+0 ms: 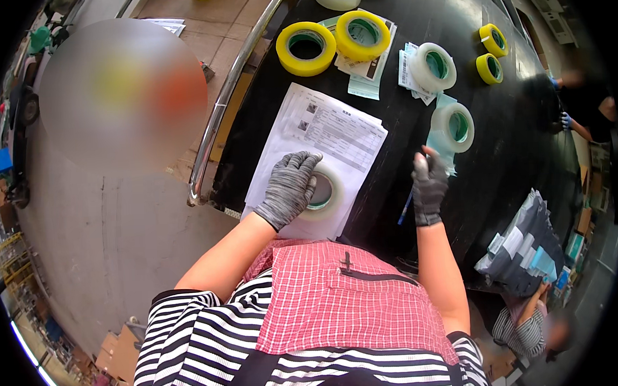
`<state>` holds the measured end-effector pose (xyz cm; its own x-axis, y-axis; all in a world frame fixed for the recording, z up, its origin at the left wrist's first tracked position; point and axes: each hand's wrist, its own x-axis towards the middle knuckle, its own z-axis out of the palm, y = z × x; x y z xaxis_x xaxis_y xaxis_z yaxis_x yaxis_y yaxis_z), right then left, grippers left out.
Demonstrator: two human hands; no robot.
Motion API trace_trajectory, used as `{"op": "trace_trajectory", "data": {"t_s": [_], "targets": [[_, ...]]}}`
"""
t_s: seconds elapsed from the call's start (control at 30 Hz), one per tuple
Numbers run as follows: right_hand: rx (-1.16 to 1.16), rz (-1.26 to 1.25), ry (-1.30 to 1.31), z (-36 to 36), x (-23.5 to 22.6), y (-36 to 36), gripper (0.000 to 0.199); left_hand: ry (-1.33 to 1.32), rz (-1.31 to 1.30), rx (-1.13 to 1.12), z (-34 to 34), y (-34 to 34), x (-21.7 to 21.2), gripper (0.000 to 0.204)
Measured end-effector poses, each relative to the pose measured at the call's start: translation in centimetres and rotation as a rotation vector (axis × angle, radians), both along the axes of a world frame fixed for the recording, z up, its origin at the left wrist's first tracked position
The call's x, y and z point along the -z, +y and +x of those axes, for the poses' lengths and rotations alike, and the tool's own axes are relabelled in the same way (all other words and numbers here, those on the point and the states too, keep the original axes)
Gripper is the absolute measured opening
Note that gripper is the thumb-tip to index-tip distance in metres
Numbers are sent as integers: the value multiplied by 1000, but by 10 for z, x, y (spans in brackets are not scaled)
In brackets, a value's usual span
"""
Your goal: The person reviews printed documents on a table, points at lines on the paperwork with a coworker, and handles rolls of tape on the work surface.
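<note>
- Nearest the camera, the wearer's own chest: a red-and-white checked cloth apron (348, 305) with a dark-edged pocket, over a black-and-white striped short-sleeved shirt (184, 336).
- The left hand (291, 187), in a grey streaked knit glove, is bent over a wide translucent tape roll (339, 194). Its fingers and thumb lie against the roll's left side; whether they grip it cannot be told.
- That roll lies flat on a stack of white printed sheets (340, 126), at the near end of the stack.
- The right hand (430, 184), in a matching glove, is over the table with fingers partly curled; whether it holds anything cannot be told. Just beside it is a thin blue stick-shaped object (405, 209).
- The black flat-topped table (507, 139) has a shiny metal rail (213, 121) along its left side.
- Just beyond the right hand, a whitish tape roll with a green core (463, 139) sits on pale blue slips. Farther off, a similar white roll (421, 65) rests on printed labels.
- Beyond the sheets stand two large yellow tape rolls (307, 67), side by side.
- At the right, near a co-worker's striped sleeve (519, 335), lies a bundle of grey bags (531, 228).
</note>
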<state>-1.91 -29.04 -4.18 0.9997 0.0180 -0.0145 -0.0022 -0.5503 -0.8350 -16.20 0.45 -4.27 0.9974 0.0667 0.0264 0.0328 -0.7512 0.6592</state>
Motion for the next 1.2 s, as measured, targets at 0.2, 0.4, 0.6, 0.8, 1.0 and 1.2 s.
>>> {"op": "trace_trajectory", "data": {"t_s": [0.2, 0.4, 0.6, 0.8, 1.0, 1.2], "targets": [[321, -728, -218, -47, 33, -138, 42, 34, 93, 20, 10, -3, -5, 48], [279, -1047, -323, -60, 58, -147, 46, 129, 167, 51, 15, -5, 0, 49], [291, -1050, -294, -61, 54, -140, 47, 165, 256, 92, 18, -4, 0, 49], [299, -1084, -286, -61, 54, -139, 47, 178, 328, 120, 20, -4, 2, 55], [310, -1088, -302, -63, 54, -141, 47, 248, 326, 120, 32, -8, -12, 64], [297, -1074, -292, -63, 54, -141, 48, 388, 347, 178, 50, -3, -24, 75]]}}
